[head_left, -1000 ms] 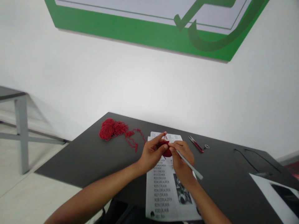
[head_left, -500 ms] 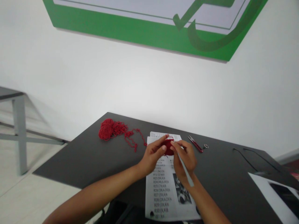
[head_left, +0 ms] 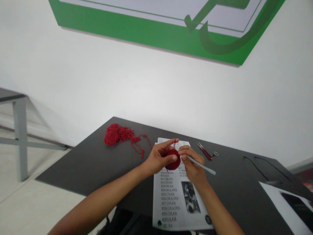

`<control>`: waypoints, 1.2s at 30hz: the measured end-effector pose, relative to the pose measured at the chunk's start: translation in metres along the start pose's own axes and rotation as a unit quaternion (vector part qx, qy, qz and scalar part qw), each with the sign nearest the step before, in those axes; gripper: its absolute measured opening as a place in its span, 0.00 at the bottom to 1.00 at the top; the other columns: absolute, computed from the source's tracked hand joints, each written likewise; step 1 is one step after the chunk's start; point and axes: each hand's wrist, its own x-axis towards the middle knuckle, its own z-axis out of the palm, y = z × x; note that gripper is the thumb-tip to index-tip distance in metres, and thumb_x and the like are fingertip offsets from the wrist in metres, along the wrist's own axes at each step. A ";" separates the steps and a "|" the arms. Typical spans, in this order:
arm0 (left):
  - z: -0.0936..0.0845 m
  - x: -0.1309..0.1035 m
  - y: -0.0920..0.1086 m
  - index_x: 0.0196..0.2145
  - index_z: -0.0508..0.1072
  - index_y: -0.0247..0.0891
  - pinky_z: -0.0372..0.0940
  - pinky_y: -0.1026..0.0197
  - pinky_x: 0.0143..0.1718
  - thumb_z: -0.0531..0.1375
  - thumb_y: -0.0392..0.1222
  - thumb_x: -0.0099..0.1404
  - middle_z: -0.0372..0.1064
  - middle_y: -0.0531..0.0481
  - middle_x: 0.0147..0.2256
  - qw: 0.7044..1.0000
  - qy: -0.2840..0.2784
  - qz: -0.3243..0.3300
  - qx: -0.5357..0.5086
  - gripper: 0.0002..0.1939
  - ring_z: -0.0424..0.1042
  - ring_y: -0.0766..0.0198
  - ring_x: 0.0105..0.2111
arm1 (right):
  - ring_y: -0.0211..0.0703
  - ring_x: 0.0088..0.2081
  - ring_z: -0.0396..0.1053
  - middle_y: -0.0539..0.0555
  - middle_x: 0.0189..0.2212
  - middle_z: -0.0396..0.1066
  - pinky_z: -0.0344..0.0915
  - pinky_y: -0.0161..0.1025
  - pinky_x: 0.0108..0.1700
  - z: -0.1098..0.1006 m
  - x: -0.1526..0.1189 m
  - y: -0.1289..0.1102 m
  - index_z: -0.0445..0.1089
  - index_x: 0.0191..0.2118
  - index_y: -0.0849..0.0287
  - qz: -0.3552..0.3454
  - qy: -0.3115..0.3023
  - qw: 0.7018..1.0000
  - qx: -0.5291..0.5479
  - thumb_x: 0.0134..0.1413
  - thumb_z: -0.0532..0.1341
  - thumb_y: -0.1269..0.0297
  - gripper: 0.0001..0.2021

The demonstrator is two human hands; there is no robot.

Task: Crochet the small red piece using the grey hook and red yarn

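Note:
A small round red crocheted piece is pinched between the thumb and fingers of my left hand, whose index finger is raised with red yarn looped over it. My right hand grips a crochet hook by its pale grey handle, which points down to the right. The tip of the hook is at the piece's right edge, hidden by my fingers. Under both hands lies a printed sheet with rows of text and a dark photo.
A red yarn ball with loose strands sits at the table's back left. Red-handled snips and a small ring lie right of the sheet. Farther right are glasses and a white sheet under a dark object.
The hook's handle has swung from steeply downward to a flatter slant toward the right. The red piece now shows its rounder face, and my left index finger is stretched further right.

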 end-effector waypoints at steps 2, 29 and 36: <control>-0.001 0.001 0.001 0.58 0.76 0.39 0.59 0.65 0.29 0.75 0.43 0.53 0.68 0.54 0.26 1.000 -0.019 -0.004 -0.011 0.34 0.61 0.72 0.23 | 0.45 0.39 0.75 0.54 0.37 0.76 0.72 0.42 0.42 -0.004 0.003 0.001 0.80 0.37 0.53 0.001 -0.019 1.000 0.015 0.62 0.65 0.60 0.06; -0.006 0.002 0.014 0.54 0.78 0.37 0.57 0.68 0.25 0.76 0.47 0.52 0.69 0.54 0.22 0.998 -0.026 -0.040 -0.048 0.32 0.62 0.73 0.20 | 0.54 0.41 0.79 0.59 0.41 0.82 0.75 0.51 0.43 -0.007 0.002 -0.002 0.71 0.31 0.55 0.118 -0.040 0.987 0.102 0.61 0.61 0.43 0.19; -0.009 0.001 0.016 0.56 0.76 0.37 0.66 0.64 0.30 0.77 0.51 0.49 0.77 0.49 0.29 0.993 -0.028 -0.080 -0.080 0.38 0.75 0.65 0.27 | 0.53 0.38 0.79 0.59 0.37 0.81 0.75 0.51 0.41 0.010 0.004 -0.015 0.65 0.31 0.53 0.167 -0.011 0.963 0.209 0.60 0.62 0.44 0.19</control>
